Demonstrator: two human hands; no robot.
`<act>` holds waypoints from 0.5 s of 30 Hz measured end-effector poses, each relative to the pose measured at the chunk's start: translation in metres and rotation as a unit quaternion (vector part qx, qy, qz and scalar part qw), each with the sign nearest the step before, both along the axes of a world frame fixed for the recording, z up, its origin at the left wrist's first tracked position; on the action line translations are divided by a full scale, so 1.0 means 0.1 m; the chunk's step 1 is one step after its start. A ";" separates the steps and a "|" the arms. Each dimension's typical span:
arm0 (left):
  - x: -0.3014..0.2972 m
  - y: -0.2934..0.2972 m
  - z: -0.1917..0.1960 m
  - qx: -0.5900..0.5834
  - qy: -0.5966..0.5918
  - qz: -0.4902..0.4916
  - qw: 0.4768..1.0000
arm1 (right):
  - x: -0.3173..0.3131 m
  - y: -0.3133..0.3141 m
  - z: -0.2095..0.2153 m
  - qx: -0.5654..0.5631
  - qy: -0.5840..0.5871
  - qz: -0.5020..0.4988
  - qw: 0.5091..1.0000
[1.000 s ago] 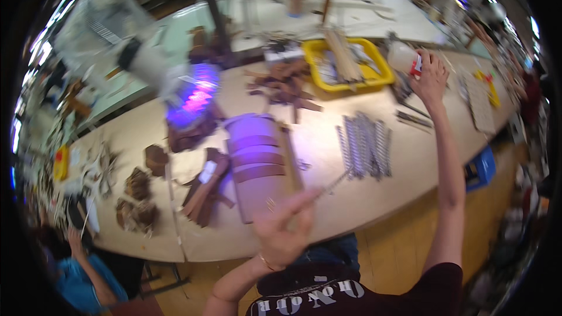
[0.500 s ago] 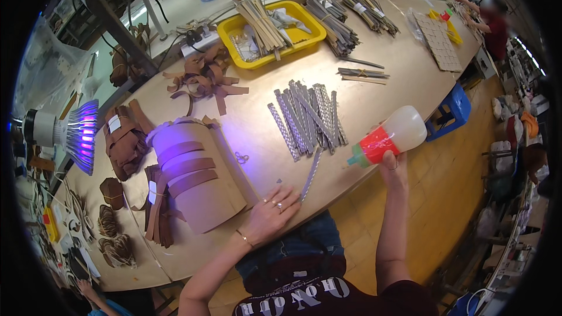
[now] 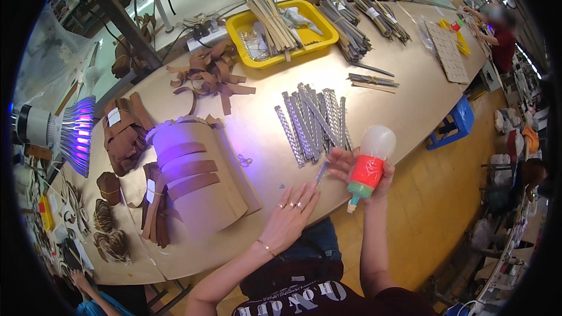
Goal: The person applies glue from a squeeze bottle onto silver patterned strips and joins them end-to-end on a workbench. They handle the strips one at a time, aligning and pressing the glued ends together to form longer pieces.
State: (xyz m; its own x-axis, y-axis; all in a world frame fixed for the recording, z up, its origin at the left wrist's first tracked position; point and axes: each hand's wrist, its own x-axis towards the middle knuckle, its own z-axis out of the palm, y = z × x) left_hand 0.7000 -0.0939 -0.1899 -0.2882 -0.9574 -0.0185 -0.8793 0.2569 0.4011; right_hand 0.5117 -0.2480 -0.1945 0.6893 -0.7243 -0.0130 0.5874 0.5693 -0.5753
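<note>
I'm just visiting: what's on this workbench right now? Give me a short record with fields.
Left hand: flat on the table, fingers spread, holding nothing
Right hand: grips a squeeze bottle with a red label, nozzle pointing down
Nearest work: silver braided strips laid side by side
Left of centre: tan board with brown straps across it
Far side: yellow tray of strips
Light: purple lamp at left edge

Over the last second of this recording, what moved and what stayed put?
The right hand reached to the far table edge, took the translucent squeeze bottle with red label and brought it near, nozzle tilted down. The left hand, earlier raised, lowered flat onto the tan table. Grey braided strips unchanged.
</note>
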 end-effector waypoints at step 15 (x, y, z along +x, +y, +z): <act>-0.01 -0.23 -0.04 -0.035 0.012 -0.048 0.998 | 0.41 -1.00 0.10 -0.114 0.091 0.058 0.988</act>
State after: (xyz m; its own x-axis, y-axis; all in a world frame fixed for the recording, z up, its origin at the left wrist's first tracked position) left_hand 0.6985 -0.1168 -0.1942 -0.3789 -0.9238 0.0560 -0.8397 0.3686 0.3989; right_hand 0.5523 -0.3480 -0.1841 0.7691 -0.6391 0.0096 0.4003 0.4699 -0.7867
